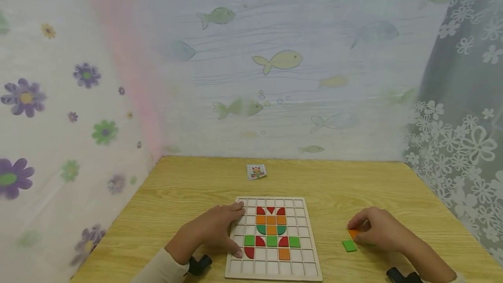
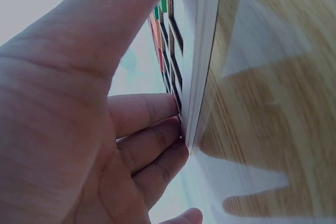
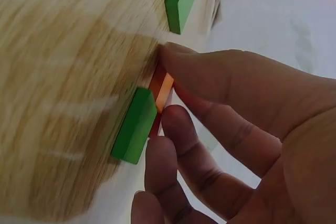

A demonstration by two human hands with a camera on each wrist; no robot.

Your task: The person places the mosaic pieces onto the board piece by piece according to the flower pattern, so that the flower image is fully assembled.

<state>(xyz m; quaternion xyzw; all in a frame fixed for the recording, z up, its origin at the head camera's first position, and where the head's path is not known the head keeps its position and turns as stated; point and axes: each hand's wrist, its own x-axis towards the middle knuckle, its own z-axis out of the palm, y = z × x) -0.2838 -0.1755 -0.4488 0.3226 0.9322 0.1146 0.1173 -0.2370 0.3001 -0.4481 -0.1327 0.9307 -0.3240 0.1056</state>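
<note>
My left hand (image 1: 212,227) rests along the left edge of a wooden grid board (image 1: 275,277), its fingers and thumb touching the frame. Red, orange and green tiles sit in some of the board's cells. To the right of the board, my right hand (image 1: 380,229) pinches an orange tile (image 1: 354,233) between thumb and fingers, at the tabletop. A green tile (image 1: 349,246) lies just in front of it. Another green tile (image 3: 134,127) shows beside the fingers in the right wrist view. A sliver of red appears behind the orange tile there, mostly hidden.
A small pattern card (image 1: 256,172) with a coloured figure lies behind the board on the wooden table (image 1: 188,178). A fish-print curtain (image 1: 283,112) hangs along the table's back edge, with flowered curtains at both sides.
</note>
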